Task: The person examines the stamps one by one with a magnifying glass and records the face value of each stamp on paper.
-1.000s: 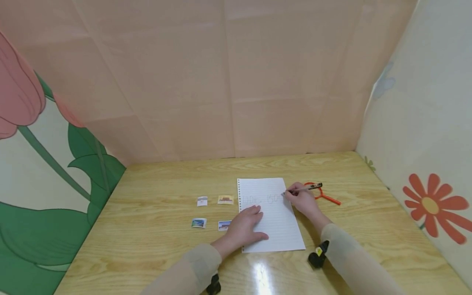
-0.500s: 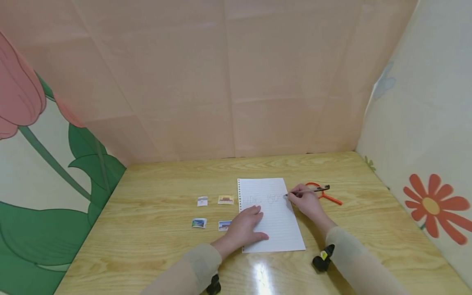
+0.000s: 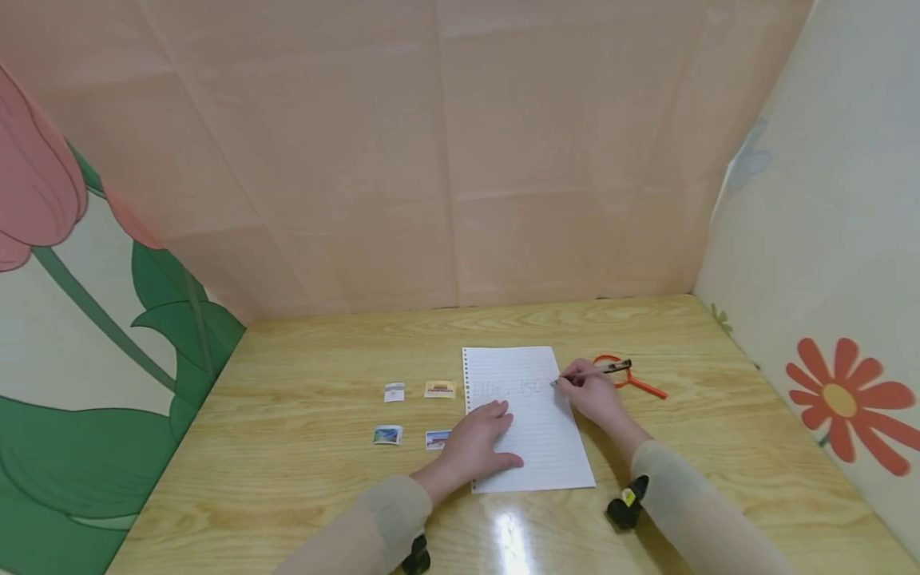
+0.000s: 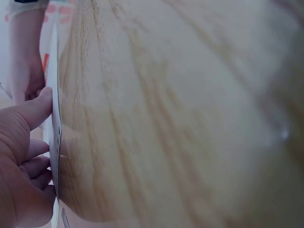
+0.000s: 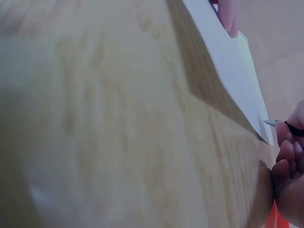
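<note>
A lined sheet of paper (image 3: 528,447) with punched holes down its left edge lies on the wooden table. Faint handwriting, with what looks like "150" at its right end, runs across its upper part. My left hand (image 3: 476,439) rests on the paper's left side, fingers and thumb spread; in the left wrist view the left hand (image 4: 23,156) touches the sheet. At the paper's right edge my right hand (image 3: 592,393) pinches a dark pen (image 3: 611,366). The pen's tip (image 5: 270,122) is at the sheet in the right wrist view; whether it touches is unclear.
Left of the paper lie small picture cards: a pale one (image 3: 394,392), a yellow one (image 3: 440,389), a green-blue one (image 3: 388,434), and a blue one (image 3: 436,440) partly behind the left hand. An orange-red magnifying glass (image 3: 647,389) lies beyond the right hand. Walls border the table.
The right hand and pen shifted slightly right, then a little back left, near the end of the writing. My left hand and the paper stay in place.
</note>
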{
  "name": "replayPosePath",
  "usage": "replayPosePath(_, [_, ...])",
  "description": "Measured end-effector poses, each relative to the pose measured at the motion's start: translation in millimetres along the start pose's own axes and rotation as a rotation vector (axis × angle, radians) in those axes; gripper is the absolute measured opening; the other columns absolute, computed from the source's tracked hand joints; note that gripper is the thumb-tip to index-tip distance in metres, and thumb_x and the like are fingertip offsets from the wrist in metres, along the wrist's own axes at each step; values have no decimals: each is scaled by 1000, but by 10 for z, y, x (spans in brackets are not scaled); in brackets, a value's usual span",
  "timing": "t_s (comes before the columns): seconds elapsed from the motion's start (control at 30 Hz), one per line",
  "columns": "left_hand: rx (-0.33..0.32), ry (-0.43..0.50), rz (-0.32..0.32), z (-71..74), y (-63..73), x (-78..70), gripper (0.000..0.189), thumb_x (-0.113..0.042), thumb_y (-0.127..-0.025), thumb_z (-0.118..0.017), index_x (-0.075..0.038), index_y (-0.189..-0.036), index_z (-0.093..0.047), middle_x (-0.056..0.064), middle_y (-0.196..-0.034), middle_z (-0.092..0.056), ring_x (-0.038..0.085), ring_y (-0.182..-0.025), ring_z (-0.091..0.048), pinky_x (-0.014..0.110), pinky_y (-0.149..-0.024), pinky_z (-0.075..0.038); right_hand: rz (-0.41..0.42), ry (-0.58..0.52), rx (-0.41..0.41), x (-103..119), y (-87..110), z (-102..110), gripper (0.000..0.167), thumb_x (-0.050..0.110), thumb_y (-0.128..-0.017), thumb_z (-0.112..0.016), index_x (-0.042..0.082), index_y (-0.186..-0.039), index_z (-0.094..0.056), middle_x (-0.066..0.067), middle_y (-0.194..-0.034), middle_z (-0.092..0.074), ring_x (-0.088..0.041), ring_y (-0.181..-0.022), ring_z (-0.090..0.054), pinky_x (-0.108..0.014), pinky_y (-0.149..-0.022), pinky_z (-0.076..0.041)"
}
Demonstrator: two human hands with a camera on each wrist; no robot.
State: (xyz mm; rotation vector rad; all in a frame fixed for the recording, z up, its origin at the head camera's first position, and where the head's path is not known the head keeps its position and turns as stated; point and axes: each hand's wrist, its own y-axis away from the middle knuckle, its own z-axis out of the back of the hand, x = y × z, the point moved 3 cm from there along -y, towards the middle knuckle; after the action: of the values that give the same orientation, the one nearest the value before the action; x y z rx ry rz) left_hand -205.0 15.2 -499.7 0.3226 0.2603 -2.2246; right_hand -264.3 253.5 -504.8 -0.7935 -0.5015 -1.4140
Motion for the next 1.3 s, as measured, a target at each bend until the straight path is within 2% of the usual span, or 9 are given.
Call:
replayPosePath(0.13, [1, 4, 1, -7, 2, 2, 73, -51, -84, -74, -5, -137, -58, 9, -150, -45, 22, -140, -39, 33, -115, -30, 3, 33, -24, -17, 9, 24, 5, 12, -86, -68, 8, -86, -64, -4, -80, -58, -17, -71, -51, -25, -56, -41])
replayPosePath(0.5, [3, 5, 8, 5, 9, 10, 72, -51, -84, -75, -5, -137, -58, 9, -150, -46, 22, -140, -39, 34, -115, -31, 10, 13, 37, -12, 91, 51, 6, 10, -85, -70, 8, -84, -64, -4, -78, -57, -17, -68, -49, -25, -53, -40])
replayPosePath(0.73, [-7, -10, -5, -6, 19, 17, 72, -51, -84, -75, -4, -136, -59, 10, -149, -47, 23, -138, -41, 33, -114, -32, -21, -4, 41, -16, 55, 12, 10, 18, -89, -69, 8, -89, -66, -3, -80, -59, -16, -68, -52, -25, -53, -43])
replayPosePath(1.03, [-7, -9, -9, 2, 0, -1, 72, -52, -85, -74, -5, -137, -58, 10, -150, -46, 22, -139, -40, 33, -115, -31, -35, 18, 35, -16, 10, 0, 10, 17, -88, -68, 8, -89, -64, -3, -79, -60, -16, -69, -52, -25, -56, -43])
replayPosePath(1.3, [-6, -5, -3, 14, -3, -4, 72, -51, -84, -74, -5, -137, -58, 10, -150, -46, 22, -140, -39, 33, -115, -31, 25, -6, 75, 15, 60, -5, 7, 10, -84, -70, 9, -85, -64, -1, -74, -58, -17, -64, -51, -25, -54, -43])
